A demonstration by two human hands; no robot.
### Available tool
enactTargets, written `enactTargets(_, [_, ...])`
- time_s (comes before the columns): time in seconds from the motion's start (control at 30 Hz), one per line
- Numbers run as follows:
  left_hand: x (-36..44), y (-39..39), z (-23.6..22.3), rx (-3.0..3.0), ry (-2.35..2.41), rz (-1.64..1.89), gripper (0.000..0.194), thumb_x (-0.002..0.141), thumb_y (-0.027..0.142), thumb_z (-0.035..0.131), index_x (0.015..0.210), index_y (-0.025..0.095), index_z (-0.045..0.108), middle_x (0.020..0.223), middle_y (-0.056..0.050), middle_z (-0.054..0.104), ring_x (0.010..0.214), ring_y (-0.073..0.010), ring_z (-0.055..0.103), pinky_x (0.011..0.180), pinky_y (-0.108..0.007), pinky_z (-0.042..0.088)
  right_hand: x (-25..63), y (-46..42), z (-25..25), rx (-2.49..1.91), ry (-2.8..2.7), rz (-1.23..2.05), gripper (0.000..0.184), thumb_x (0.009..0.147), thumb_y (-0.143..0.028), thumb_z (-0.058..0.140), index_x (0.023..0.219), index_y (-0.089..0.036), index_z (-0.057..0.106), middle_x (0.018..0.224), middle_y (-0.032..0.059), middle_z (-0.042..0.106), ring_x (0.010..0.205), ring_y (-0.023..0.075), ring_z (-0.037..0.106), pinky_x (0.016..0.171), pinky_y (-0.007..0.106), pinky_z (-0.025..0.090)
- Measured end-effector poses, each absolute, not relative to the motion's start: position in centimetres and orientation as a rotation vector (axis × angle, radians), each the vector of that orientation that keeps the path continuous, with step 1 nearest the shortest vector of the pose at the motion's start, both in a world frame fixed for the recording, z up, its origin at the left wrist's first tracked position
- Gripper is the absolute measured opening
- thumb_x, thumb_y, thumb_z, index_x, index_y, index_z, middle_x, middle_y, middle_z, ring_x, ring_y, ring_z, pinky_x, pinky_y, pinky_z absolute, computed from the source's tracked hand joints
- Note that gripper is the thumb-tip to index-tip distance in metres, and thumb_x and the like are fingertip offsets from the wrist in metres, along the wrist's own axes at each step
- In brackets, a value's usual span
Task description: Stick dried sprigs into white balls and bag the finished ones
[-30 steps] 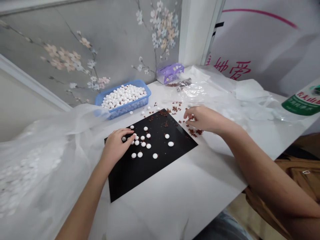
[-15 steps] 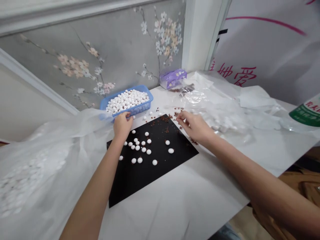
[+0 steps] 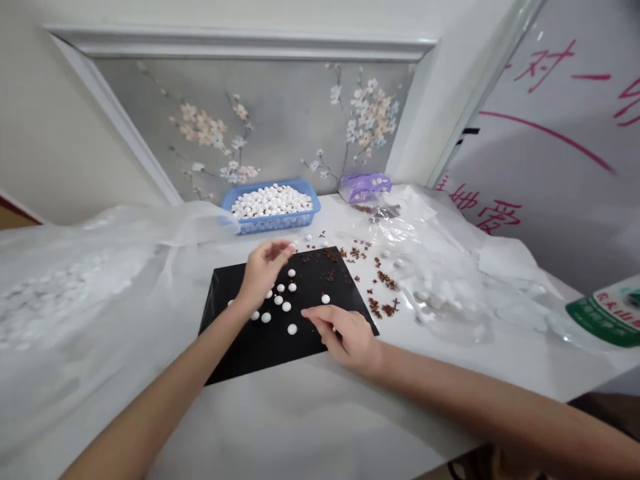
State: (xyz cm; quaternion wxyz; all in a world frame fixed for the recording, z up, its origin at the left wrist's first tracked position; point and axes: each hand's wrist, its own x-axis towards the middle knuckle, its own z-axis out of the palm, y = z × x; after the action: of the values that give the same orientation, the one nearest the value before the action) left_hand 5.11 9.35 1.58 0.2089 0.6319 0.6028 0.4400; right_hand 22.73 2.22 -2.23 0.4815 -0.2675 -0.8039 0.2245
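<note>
Above the back edge of a black mat [image 3: 240,367], my left hand [image 3: 263,270] pinches a white ball [image 3: 293,248] at its fingertips. My right hand [image 3: 347,337] is over the mat's right side, thumb and forefinger closed on a small brown piece [image 3: 304,313] that barely shows. Several white balls [image 3: 292,329] lie scattered across the mat between and under the hands, some with brown bits at their sides. Small brown star-shaped pieces [image 3: 387,280] are spread over the mat's far corner and the white tabletop to its right.
A blue basket [image 3: 280,223] heaped with white balls stands against the wall. Right of it are a purple packet [image 3: 367,188] and clear plastic bags [image 3: 440,287]. A large translucent bag of white balls [image 3: 65,293] covers the left side. A green-labelled bottle [image 3: 607,313] is at far right.
My left hand went from the mat to beside the basket, then came back right with a white ball. My right hand left the brown pieces and moved left over the mat. The view tilted up.
</note>
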Motion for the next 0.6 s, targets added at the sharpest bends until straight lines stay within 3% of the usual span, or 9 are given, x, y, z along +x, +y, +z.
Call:
enactTargets(0.2, [8.1,0.2,0.6,1.032,1.197,1.183,0.026,0.069,0.034,0.071,0.09,0.019,0.066,0.082,-0.005,0.07,0.078,-0.0155,0.065,0.071,-0.025,0.051,22.7,2.3,-1.7,-0.789,-1.663,0.762,0.006,0.086,-0.022,0.05,0.087,-0.023,0.056,0.08,0.0028,0.055,0.057,0.0109,0.051,0.049,0.025,0.044])
enactTargets(0.33, [8.6,-0.3,0.0,0.945,1.152,1.197,0.021,0.068,0.032,0.072,0.083,0.018,0.069,0.079,-0.005,0.071,0.077,-0.0161,0.065,0.073,-0.026,0.051,22.7,2.4,-1.6,-0.843,-1.566,1.051,0.011,0.086,-0.031,0.052,0.082,-0.021,0.054,0.08,0.0024,0.051,0.06,0.0106,0.051,0.049,0.024,0.043])
enactTargets(0.5, [8.6,0.0,-0.4,0.918,1.174,1.23,0.022,0.071,0.033,0.069,0.089,0.02,0.071,0.084,-0.005,0.072,0.079,-0.0154,0.066,0.076,-0.025,0.052,22.9,2.7,-1.7,-0.919,-1.461,1.392,0.019,0.087,-0.041,0.05,0.083,-0.022,0.051,0.053,-0.0067,0.037,0.041,0.0072,0.033,0.038,0.02,0.029])
enactTargets(0.6, [8.6,-0.1,-0.5,0.908,1.183,1.254,0.021,0.071,0.033,0.07,0.088,0.021,0.072,0.084,-0.005,0.072,0.08,-0.0156,0.066,0.077,-0.026,0.052,23.0,2.8,-1.9,-0.915,-1.446,1.457,0.02,0.087,-0.042,0.05,0.084,-0.023,0.051,0.048,-0.0087,0.033,0.04,0.0068,0.03,0.038,0.02,0.028])
